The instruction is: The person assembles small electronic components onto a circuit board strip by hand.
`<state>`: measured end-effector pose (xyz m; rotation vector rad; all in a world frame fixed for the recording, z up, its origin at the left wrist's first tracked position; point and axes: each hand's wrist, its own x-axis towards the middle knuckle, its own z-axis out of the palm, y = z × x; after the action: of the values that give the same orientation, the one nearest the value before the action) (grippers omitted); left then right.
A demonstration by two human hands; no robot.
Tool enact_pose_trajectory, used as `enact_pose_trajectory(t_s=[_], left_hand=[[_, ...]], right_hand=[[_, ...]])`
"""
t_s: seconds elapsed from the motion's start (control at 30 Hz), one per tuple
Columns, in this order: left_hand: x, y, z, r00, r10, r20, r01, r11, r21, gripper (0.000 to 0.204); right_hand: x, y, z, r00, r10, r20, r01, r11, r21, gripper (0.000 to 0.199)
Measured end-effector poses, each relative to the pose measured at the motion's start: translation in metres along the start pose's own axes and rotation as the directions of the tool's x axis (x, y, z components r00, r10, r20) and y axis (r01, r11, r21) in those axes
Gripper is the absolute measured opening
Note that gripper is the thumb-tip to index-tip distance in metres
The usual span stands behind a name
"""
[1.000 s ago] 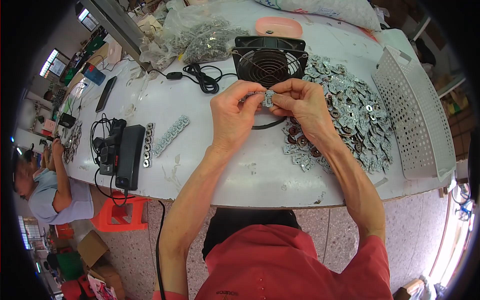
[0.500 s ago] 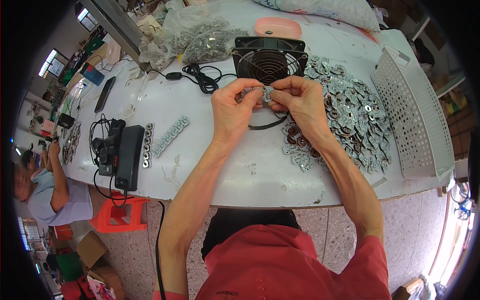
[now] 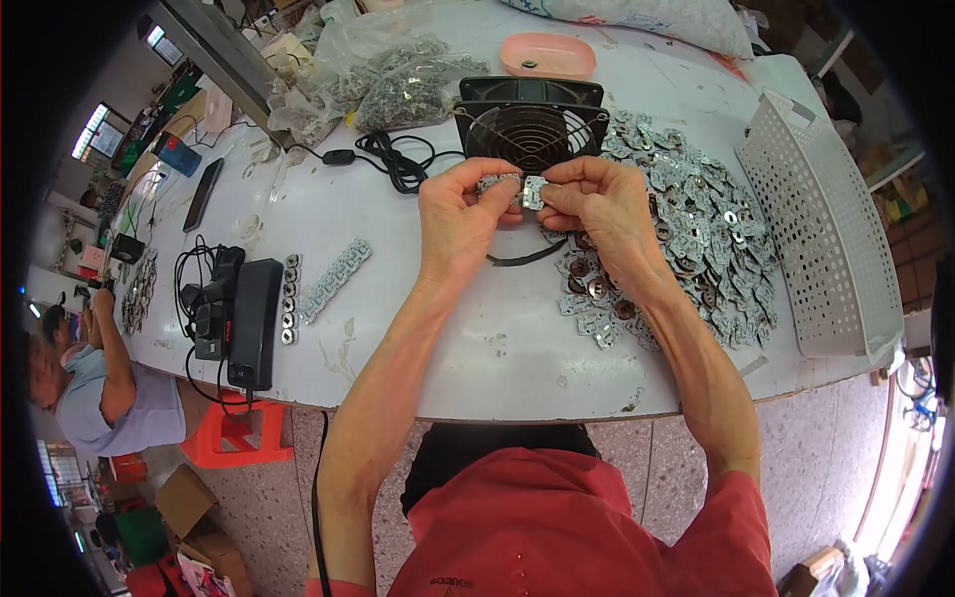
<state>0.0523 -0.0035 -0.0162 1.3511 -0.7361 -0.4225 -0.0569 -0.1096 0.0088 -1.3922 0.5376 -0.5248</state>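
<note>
left hand (image 3: 460, 214) grip pinched shut on small metal piece (image 3: 494, 185) | right hand (image 3: 595, 204) grip pinched shut on second metal piece (image 3: 533, 191), touching the first above the white counter (image 3: 448, 338) | metal pile (image 3: 696, 239) right | black fan (image 3: 530, 129) just behind

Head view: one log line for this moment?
left hand: pinching small metal plates | right hand: pinching same plates | over: white table | behind: black fan | right: pile of metal parts

I see bright, even daylight across the white counter (image 3: 328, 214), soft shadows, sharp focus centrally; fisheye bends the edges, and corners go black.
</note>
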Motion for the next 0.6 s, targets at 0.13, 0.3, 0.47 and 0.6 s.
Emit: enact_pose_trajectory(t_s=[0.13, 0.3, 0.47, 0.6], left_hand=[[-0.0024, 0.0043, 0.0018, 0.999, -0.023, 0.031, 0.023, 1.0, 0.02, 0.012], [-0.004, 0.0048, 0.0002, 1.0, -0.024, 0.019, 0.024, 0.999, 0.025, 0.012], [-0.0037, 0.0061, 0.0018, 1.0, -0.008, 0.025, 0.007, 1.0, 0.023, 0.011], [-0.006, 0.0058, -0.0014, 0.999, -0.015, 0.028, 0.014, 1.0, 0.027, 0.01]], right_hand=[[-0.0011, -0.0025, -0.0006, 1.0, 0.022, 0.009, -0.022, 1.0, 0.001, 0.022], [-0.0003, -0.0028, 0.0003, 0.999, 0.041, 0.034, -0.041, 0.999, -0.005, 0.022], [-0.0007, -0.003, -0.0009, 0.999, 0.033, 0.03, -0.033, 0.999, -0.005, 0.021], [-0.0015, -0.0023, 0.0014, 0.999, 0.035, 0.042, -0.034, 0.999, -0.015, 0.021]])
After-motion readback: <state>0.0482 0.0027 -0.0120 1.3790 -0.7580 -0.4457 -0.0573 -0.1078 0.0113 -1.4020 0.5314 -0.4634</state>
